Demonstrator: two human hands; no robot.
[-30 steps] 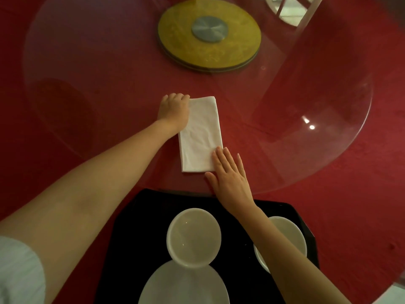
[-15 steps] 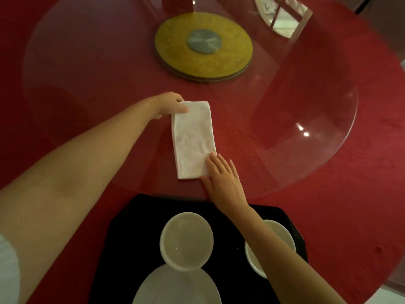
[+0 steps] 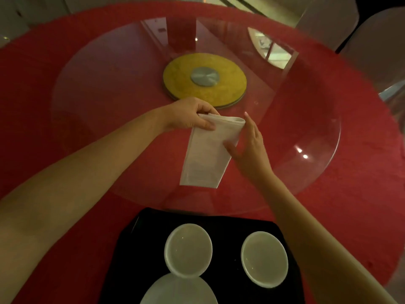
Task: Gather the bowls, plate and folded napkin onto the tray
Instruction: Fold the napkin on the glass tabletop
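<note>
A white folded napkin (image 3: 206,154) hangs lifted above the glass table top, its far end uppermost. My left hand (image 3: 188,116) pinches its top left corner. My right hand (image 3: 248,140) grips its right edge, thumb across the cloth. Below them a black tray (image 3: 135,249) sits at the near table edge. On the tray stand two white bowls, one in the middle (image 3: 188,250) and one to the right (image 3: 264,258). A white plate (image 3: 178,291) lies at the tray's near edge, partly cut off by the frame.
A round glass top (image 3: 306,119) lies over the red tablecloth (image 3: 361,163). A yellow turntable base with a metal hub (image 3: 205,79) sits at the centre, just beyond my hands. Pale chair backs (image 3: 377,40) stand at the far right.
The napkin lay flat on the glass with my hands resting on it; now both hands grip it and its far end is raised. The view has tilted up.
</note>
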